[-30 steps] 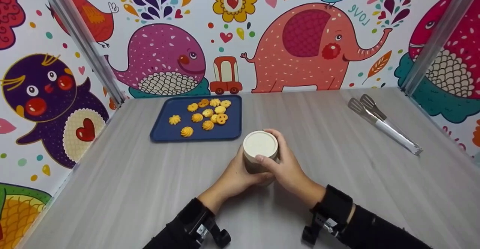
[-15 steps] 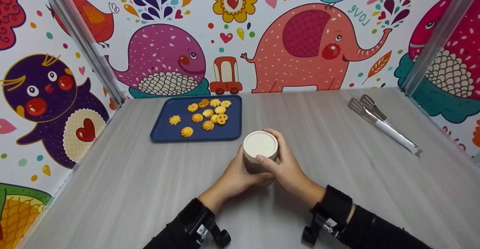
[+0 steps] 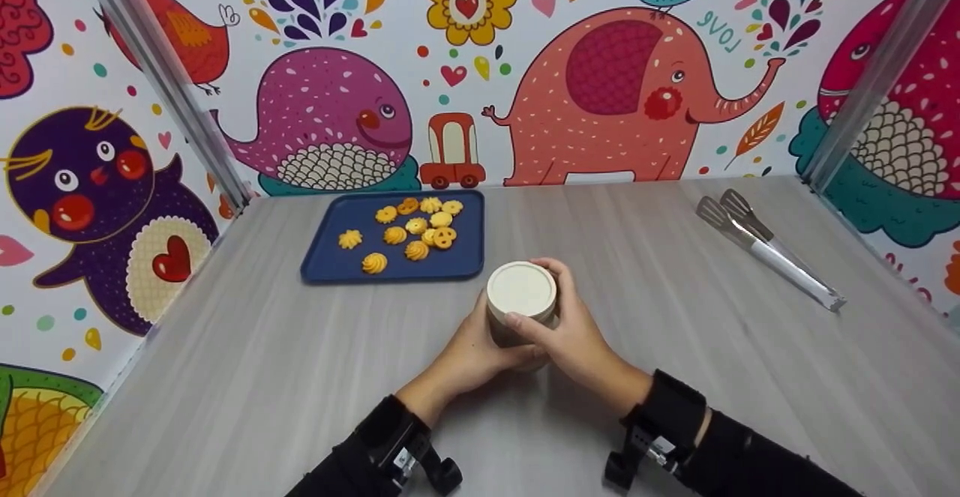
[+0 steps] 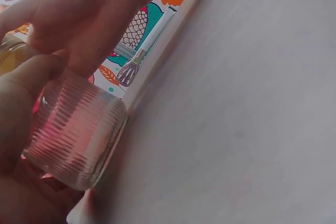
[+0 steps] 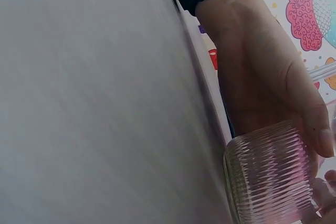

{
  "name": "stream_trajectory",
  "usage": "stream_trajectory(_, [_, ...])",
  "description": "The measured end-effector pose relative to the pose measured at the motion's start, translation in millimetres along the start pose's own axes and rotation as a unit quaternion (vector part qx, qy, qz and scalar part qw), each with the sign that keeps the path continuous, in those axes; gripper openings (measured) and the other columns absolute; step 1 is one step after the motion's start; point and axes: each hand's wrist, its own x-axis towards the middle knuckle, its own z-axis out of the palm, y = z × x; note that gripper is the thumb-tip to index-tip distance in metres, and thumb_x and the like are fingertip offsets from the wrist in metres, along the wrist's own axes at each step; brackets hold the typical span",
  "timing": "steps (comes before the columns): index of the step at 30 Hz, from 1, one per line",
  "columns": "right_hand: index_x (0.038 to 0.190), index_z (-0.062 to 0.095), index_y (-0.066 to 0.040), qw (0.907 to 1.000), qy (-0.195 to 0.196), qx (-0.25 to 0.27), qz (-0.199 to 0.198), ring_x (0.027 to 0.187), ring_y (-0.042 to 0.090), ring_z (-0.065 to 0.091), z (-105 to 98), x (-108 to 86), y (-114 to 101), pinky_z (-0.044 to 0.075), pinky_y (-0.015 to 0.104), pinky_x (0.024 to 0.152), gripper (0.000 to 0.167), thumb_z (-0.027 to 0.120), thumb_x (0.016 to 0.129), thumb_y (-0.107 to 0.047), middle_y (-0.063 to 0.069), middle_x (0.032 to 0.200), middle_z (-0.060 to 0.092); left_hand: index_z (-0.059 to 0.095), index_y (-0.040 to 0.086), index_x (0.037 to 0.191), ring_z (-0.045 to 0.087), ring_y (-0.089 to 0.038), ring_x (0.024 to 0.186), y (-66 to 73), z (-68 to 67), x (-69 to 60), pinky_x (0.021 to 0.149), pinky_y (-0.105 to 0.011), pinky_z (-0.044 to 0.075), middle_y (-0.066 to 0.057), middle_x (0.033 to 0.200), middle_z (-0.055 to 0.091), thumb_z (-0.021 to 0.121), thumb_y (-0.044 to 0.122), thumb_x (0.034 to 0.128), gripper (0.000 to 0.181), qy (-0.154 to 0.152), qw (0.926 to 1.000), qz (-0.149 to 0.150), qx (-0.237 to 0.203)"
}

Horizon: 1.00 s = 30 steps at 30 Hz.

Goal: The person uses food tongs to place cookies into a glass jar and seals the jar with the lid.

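In the head view a ribbed clear glass jar (image 4: pixel 79 129) with a round cream lid (image 3: pixel 521 288) is between both hands, near the middle of the table. My left hand (image 3: pixel 472 351) grips the jar's body from the left, its thumb across the front. The right hand (image 3: pixel 581 336) holds the lid at its right side, with the thumb on the front rim and fingers behind. In the right wrist view the ribbed glass wall (image 5: pixel 270 177) shows close to the tabletop. The far-side fingers are mostly hidden by the jar.
A blue tray (image 3: pixel 326 257) bearing several cookies (image 3: pixel 416 249) lies at the back left. Metal tongs (image 3: pixel 780 257) with slotted ends lie to the right. Printed panels (image 3: pixel 600 145) with metal posts edge the grey table (image 3: pixel 262 377).
The right thumb has shifted slightly left along the front of the lid's rim. The left hand, jar, tray and tongs look the same.
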Motion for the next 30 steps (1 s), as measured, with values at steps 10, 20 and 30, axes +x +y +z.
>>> stream_trajectory(10, [0.16, 0.038, -0.009, 0.9997, -0.015, 0.014, -0.012, 0.144, 0.03, 0.047, 0.0, -0.4, 0.3, 0.027, 0.056, 0.122, 0.079, 0.076, 0.092, -0.021, 0.014, 0.152, 0.056, 0.023, 0.012, 0.168, 0.042, -0.023, 0.148, -0.1, -0.8, -0.7, 0.123, -0.048, 0.03, -0.011, 0.162, 0.044, 0.095, 0.03, 0.0788, 0.116, -0.002, 1.0, -0.002, -0.007])
stream_trajectory(20, [0.162, 0.036, -0.01, 0.9996, -0.018, 0.017, -0.012, 0.144, 0.03, 0.048, 0.3, -1.2, 1.4, 0.027, 0.056, 0.123, 0.082, 0.077, 0.093, -0.022, 0.015, 0.153, 0.054, 0.024, 0.012, 0.167, 0.041, -0.023, 0.15, -0.3, -1.2, -1.2, 0.125, -0.049, 0.027, -0.011, 0.162, 0.044, 0.095, 0.029, 0.0788, 0.115, -0.005, 1.0, 0.001, -0.008])
stream_trajectory(30, [0.159, 0.031, -0.011, 0.9998, 0.005, 0.013, -0.016, 0.144, 0.029, 0.046, 1.9, -2.0, 2.9, 0.028, 0.054, 0.122, 0.086, 0.083, 0.091, -0.019, 0.016, 0.153, 0.05, 0.026, 0.011, 0.166, 0.043, -0.022, 0.147, -1.1, -0.3, 0.2, 0.124, -0.048, 0.028, -0.01, 0.159, 0.048, 0.095, 0.028, 0.0773, 0.113, -0.004, 0.9999, 0.004, -0.012])
